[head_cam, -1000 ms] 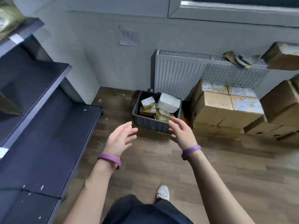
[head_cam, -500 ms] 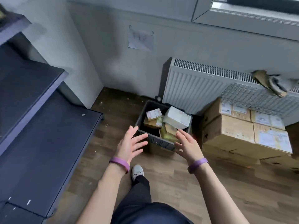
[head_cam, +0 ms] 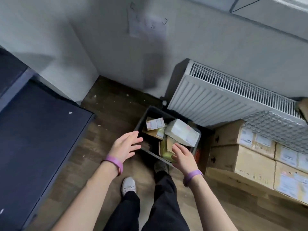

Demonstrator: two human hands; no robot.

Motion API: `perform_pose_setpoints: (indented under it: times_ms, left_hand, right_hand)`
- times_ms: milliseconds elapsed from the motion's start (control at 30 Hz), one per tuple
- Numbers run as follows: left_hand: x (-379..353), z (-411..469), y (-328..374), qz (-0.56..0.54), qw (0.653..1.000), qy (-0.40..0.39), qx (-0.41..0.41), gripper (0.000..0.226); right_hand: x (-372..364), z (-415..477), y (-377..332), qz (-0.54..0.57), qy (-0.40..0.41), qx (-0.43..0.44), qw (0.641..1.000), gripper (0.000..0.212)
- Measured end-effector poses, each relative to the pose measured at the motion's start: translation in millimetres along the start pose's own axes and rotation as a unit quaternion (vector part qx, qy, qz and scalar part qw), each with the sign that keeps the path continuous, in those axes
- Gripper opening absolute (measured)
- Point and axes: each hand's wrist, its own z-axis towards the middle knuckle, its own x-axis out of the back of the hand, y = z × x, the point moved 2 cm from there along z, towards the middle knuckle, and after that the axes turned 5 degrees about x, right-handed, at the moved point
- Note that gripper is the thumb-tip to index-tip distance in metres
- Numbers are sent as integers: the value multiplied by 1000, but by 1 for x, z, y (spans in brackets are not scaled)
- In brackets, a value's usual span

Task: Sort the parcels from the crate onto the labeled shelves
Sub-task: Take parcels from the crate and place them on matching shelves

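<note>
A dark grey crate stands on the wooden floor in front of the radiator. Inside lie a white wrapped parcel, a small box with a white label, a brown box under it and a yellow-green packet. My left hand hovers with spread fingers at the crate's near left rim, holding nothing. My right hand reaches over the crate's near edge, fingers straight, just above the yellow-green packet. Both wrists wear purple bands.
A dark blue shelf unit fills the left side. Stacked cardboard boxes with labels stand right of the crate. A white radiator runs along the wall, with a paper sheet taped above. My feet stand just before the crate.
I have stepped closer to the crate, which now lies right below me. Both hands have moved forward and down to its near rim.
</note>
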Motion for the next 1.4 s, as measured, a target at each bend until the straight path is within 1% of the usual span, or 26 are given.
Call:
perform_pose_setpoints:
  times_ms: [33,100,133,233,300,500,600,667,800,867,933,1033,1133,1233,1333,1400]
  left_hand:
    - [-5,17,1,-3,1000,10,14,24]
    - [-18,55,2,-21,998,37,45,27]
    - [-25,76,1,-32,997,50,57,27]
    - [-49,145,-6,-62,992,74,86,26]
    - [-63,195,-16,-79,988,81,108,25]
    - [-87,341,-67,-84,977,79,181,24]
    - [-81,407,-91,-71,976,90,188,21]
    - [-74,450,-105,-62,977,100,178,22]
    - [-72,519,-128,-38,979,136,149,38]
    - [-77,544,-137,-13,981,139,132,48]
    - [-82,561,-145,2,983,128,132,52]
    - [-90,570,-153,13,987,94,126,37]
    - [-90,561,-152,1,987,104,120,25]
    - [-87,528,-138,-36,986,128,101,31]
    - [-72,480,-111,-64,983,139,98,36]
    - [-58,440,-89,-67,984,136,96,36]
  right_hand:
    - [0,18,0,-5,-14,-10,1000,60]
    - [1,59,-2,-19,-41,-35,998,40]
    - [1,82,-1,-28,-55,-47,997,34]
    - [0,159,5,-57,-88,-63,992,37]
    - [-3,212,12,-83,-102,-57,990,37]
    - [-17,362,55,-154,-99,-35,982,37]
    - [-35,422,85,-171,-107,-47,978,39]
    - [-49,455,103,-170,-110,-50,978,41]
    - [-69,504,134,-167,-93,-59,980,50]
    - [-77,522,149,-167,-81,-60,981,57]
    - [-85,533,160,-170,-83,-73,979,62]
    - [-91,540,169,-141,-83,-80,983,60]
    - [-90,532,167,-134,-77,-75,985,53]
    - [-79,507,148,-130,-57,-50,989,46]
    - [-68,471,109,-122,-34,-32,991,30]
    - [-64,441,79,-115,-24,-28,993,21]
